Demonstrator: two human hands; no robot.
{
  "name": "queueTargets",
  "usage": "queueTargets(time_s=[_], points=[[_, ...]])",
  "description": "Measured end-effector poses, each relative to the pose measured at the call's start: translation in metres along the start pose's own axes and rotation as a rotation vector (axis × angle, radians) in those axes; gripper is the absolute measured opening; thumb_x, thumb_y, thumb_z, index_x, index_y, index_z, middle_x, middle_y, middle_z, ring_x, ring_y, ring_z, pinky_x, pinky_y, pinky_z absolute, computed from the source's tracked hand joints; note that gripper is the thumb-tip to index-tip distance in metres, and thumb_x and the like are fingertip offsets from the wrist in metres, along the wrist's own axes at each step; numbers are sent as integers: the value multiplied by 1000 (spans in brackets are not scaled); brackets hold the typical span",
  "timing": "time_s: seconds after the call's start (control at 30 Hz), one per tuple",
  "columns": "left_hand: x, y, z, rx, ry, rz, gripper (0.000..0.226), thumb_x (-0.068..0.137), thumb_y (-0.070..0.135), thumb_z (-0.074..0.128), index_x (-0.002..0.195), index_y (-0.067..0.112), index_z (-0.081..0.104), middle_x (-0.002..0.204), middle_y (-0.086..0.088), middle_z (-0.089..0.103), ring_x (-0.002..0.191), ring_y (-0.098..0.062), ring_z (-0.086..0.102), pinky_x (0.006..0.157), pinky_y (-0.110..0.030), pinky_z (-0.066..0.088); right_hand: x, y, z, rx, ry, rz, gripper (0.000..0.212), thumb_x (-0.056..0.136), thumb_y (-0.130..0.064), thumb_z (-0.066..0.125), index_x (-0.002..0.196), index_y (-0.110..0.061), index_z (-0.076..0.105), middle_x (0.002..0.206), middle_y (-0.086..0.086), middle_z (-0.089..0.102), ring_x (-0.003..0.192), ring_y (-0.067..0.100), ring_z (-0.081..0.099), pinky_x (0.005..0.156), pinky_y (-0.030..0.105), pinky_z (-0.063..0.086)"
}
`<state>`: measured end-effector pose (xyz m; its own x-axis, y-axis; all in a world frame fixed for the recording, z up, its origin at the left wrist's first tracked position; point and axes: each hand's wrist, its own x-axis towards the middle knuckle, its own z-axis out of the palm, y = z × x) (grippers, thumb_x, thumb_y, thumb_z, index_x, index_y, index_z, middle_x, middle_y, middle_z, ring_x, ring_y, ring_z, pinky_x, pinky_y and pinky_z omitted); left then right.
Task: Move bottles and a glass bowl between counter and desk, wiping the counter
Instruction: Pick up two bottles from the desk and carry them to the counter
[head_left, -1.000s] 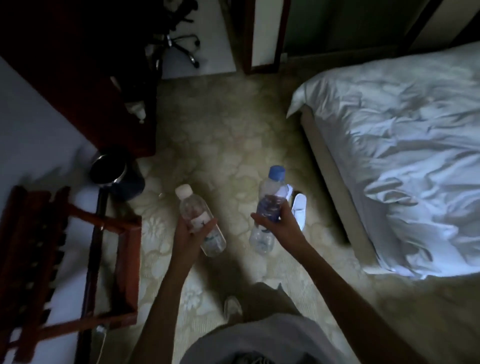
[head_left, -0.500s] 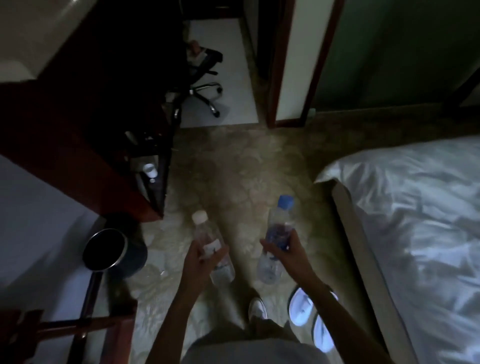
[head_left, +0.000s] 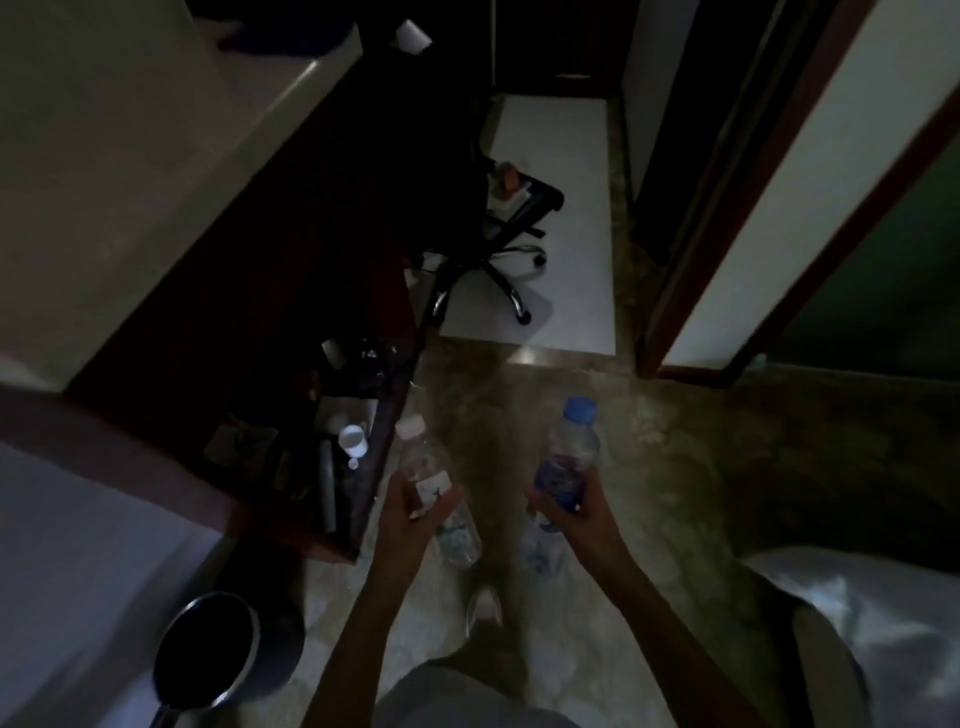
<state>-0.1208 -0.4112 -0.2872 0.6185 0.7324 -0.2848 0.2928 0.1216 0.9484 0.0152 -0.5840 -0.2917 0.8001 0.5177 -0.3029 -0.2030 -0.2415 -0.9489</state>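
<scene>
My left hand (head_left: 410, 512) grips a clear plastic bottle with a white cap (head_left: 413, 457) around its middle, its neck tilted up and left. My right hand (head_left: 574, 512) grips a second clear bottle with a blue cap and blue label (head_left: 571, 447), held nearly upright. Both bottles hang over the patterned carpet in front of me. Just left of the white-capped bottle is the dark wooden counter (head_left: 291, 525), with a white cup (head_left: 353, 439) and dim small items on its top. No glass bowl is visible in this dark view.
A black swivel chair (head_left: 498, 244) stands ahead on a pale floor mat (head_left: 566, 218). A round dark bin (head_left: 208, 649) sits low left against the wall. A white bed corner (head_left: 883, 623) is at lower right. A door frame (head_left: 727, 218) rises at right.
The view has swung up and forward along the carpet: the counter and chair are nearer, the bed slid to the lower right, the wooden rack left the frame. Both hands still hold their bottles.
</scene>
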Motion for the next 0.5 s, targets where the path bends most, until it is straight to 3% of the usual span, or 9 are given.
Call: queueTargets(time_s=[0.1, 0.2, 0.27, 0.37, 0.43, 0.5], points=[[86, 66, 16, -24, 37, 75, 62, 67, 38, 82, 121, 19, 57, 119, -5, 68, 109, -21, 66, 94, -46, 54, 87, -66, -7, 3, -5, -62, 54, 81, -22, 75, 128, -15, 50, 112, 7, 67, 91, 14, 70, 68, 25, 58], [163, 118, 36, -92, 35, 99, 64, 69, 29, 81, 127, 16, 55, 120, -6, 68, 109, -25, 66, 94, -51, 54, 164, -117, -15, 13, -6, -110, 52, 79, -33, 74, 125, -19, 54, 109, 1, 69, 95, 15, 71, 82, 40, 60], [208, 141, 53, -115, 21, 127, 66, 69, 30, 83, 127, 15, 56, 118, -8, 69, 108, -27, 67, 93, -50, 54, 217, -138, -20, 31, -16, -125, 59, 75, -37, 74, 126, -15, 53, 110, 0, 68, 96, 16, 70, 82, 32, 60], [270, 165, 80, -153, 54, 156, 79, 52, 53, 89, 118, 19, 63, 113, -13, 71, 104, -31, 69, 88, -47, 56, 298, -168, -20, -9, -102, -143, 73, 70, -50, 77, 126, -11, 50, 113, 2, 64, 94, 8, 64, 76, 12, 55], [308, 185, 94, -184, 127, 185, 73, 51, 57, 88, 112, 24, 66, 110, -11, 72, 101, -29, 70, 87, -46, 56, 357, -196, -12, 5, -168, -175, 96, 56, -69, 76, 128, -12, 49, 115, 7, 65, 94, 12, 67, 74, 19, 58], [342, 217, 98, -206, 213, 213, 67, 56, 53, 86, 113, 24, 65, 109, -8, 73, 100, -26, 70, 88, -46, 56, 414, -235, 2, 33, -248, -216, 93, 52, -66, 78, 129, -21, 49, 117, 5, 65, 100, 18, 67, 83, 31, 58]])
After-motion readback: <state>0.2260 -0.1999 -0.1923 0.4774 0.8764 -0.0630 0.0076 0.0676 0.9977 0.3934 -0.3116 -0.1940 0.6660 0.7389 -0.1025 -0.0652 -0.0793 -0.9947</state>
